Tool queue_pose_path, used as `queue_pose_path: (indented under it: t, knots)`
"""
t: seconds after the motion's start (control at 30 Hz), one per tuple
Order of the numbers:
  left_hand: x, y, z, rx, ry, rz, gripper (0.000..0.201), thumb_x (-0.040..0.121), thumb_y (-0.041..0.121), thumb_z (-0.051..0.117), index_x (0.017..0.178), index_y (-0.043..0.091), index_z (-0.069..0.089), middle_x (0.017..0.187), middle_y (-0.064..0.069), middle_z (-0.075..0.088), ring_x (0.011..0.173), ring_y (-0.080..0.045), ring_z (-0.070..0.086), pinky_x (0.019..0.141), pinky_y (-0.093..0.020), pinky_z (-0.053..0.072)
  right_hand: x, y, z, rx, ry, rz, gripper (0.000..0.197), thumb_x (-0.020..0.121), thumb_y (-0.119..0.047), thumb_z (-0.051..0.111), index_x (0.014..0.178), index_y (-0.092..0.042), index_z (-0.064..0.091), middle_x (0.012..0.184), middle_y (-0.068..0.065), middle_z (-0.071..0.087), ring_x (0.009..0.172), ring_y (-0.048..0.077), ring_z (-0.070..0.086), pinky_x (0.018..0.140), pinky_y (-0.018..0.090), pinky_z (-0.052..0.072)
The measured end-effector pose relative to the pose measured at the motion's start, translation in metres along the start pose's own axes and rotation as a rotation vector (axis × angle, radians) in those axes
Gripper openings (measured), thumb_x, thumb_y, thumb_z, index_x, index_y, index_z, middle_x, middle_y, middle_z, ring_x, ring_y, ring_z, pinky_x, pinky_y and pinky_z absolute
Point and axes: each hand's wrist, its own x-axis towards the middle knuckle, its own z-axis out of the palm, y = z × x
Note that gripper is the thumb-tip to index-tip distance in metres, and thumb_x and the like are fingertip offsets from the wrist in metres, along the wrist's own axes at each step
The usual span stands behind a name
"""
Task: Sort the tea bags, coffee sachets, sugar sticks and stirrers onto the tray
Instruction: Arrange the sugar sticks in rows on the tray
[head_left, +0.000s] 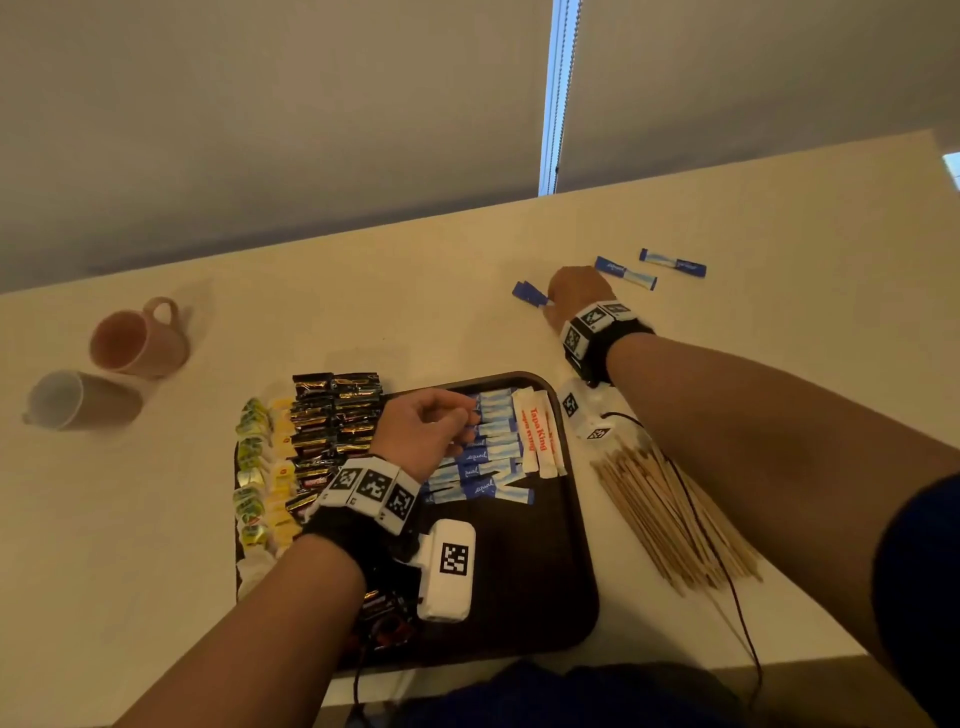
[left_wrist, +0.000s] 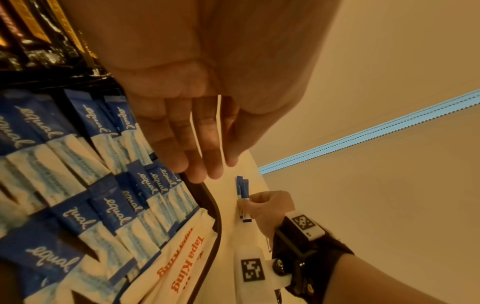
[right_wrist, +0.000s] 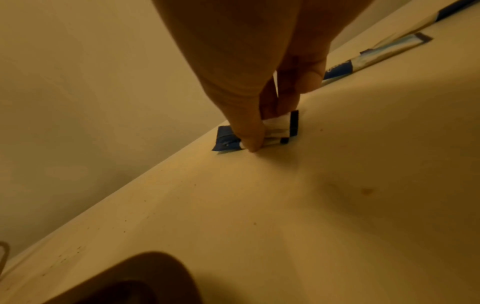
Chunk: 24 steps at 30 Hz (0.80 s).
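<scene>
A dark brown tray (head_left: 524, 577) holds rows of tea bags (head_left: 260, 467), black coffee sachets (head_left: 335, 410), blue sugar sticks (head_left: 488, 457) and white sachets with orange print (head_left: 540, 436). My left hand (head_left: 462, 421) hovers over the blue rows (left_wrist: 78, 185) with loose fingers (left_wrist: 207, 160) and holds nothing. Beyond the tray, my right hand (head_left: 553, 304) pinches two blue sugar sticks (head_left: 529, 292) lying on the table; the right wrist view shows the thumb and fingertips (right_wrist: 249, 142) closed on them (right_wrist: 226, 137). Wooden stirrers (head_left: 670, 514) lie on the table right of the tray.
Two more blue sugar sticks (head_left: 626, 273) (head_left: 672, 262) lie on the table right of my right hand. A pink mug (head_left: 137, 338) and a grey mug (head_left: 78, 400) lie on their sides at the far left. A wall with a blind cord borders the table's far edge.
</scene>
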Motion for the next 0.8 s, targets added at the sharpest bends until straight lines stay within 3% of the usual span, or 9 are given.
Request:
queue_pose_path:
  t: [0.17,0.27,0.33,0.43,0.53,0.63,0.8]
  knots:
    - [0.000,0.000,0.004,-0.028,-0.008,0.033,0.018,0.095,0.001,0.059,0.089,0.013,0.071,0.087,-0.007,0.075,0.078,-0.020,0.070,0.075,-0.035,0.060,-0.022,0.002,-0.008,0.109,-0.018,0.039,0.026,0.094,-0.027,0.058,0.107,-0.007,0.067,0.110,0.011,0.067,0.101,0.028,0.061,0.082,0.033,0.048]
    - [0.001,-0.001,0.006,-0.064,-0.008,0.054,0.017,0.094,0.000,0.059,0.090,0.011,0.071,0.085,-0.009,0.074,0.078,-0.021,0.070,0.074,-0.032,0.059,-0.057,-0.004,-0.016,0.262,0.032,-0.032,0.024,0.091,-0.026,0.064,0.104,-0.007,0.071,0.103,0.007,0.068,0.096,0.024,0.062,0.084,0.033,0.050]
    - [0.000,-0.001,0.006,-0.073,-0.001,0.076,0.017,0.094,-0.001,0.060,0.090,0.011,0.070,0.085,-0.011,0.073,0.076,-0.020,0.070,0.074,-0.032,0.060,-0.086,-0.012,-0.015,0.417,0.049,-0.077,0.020,0.086,-0.026,0.071,0.097,-0.009,0.073,0.094,0.003,0.069,0.086,0.018,0.063,0.077,0.030,0.051]
    - [-0.002,-0.004,0.002,-0.127,-0.011,0.111,0.019,0.092,-0.002,0.063,0.107,0.007,0.067,0.096,-0.011,0.072,0.078,-0.019,0.072,0.075,-0.031,0.061,-0.126,-0.025,-0.009,0.627,-0.010,-0.129,0.014,0.081,-0.025,0.078,0.084,-0.012,0.074,0.076,-0.001,0.070,0.067,0.014,0.066,0.064,0.028,0.054]
    - [-0.010,-0.011,-0.007,-0.164,-0.093,0.185,0.039,0.090,-0.008,0.062,0.118,0.018,0.063,0.104,-0.008,0.072,0.087,-0.023,0.073,0.076,-0.032,0.061,-0.157,-0.039,0.003,0.772,-0.112,-0.160,0.009,0.080,-0.019,0.079,0.082,-0.012,0.074,0.075,0.008,0.073,0.065,0.021,0.071,0.062,0.030,0.060]
    - [-0.020,-0.019,-0.021,-0.209,-0.142,0.201,0.036,0.089,-0.011,0.062,0.109,0.018,0.067,0.094,-0.010,0.074,0.083,-0.024,0.074,0.074,-0.029,0.060,-0.176,-0.054,0.012,0.855,-0.182,-0.179,0.011,0.082,-0.015,0.077,0.087,-0.006,0.074,0.078,0.015,0.073,0.067,0.025,0.071,0.064,0.032,0.061]
    - [-0.026,-0.036,-0.044,-0.207,-0.034,0.141,0.012,0.085,0.001,0.072,0.094,0.007,0.068,0.084,-0.013,0.075,0.079,-0.026,0.074,0.074,-0.033,0.061,-0.189,-0.069,0.017,0.855,-0.126,-0.159,0.015,0.085,-0.016,0.073,0.092,-0.003,0.075,0.078,0.010,0.074,0.062,0.012,0.068,0.059,0.018,0.055]
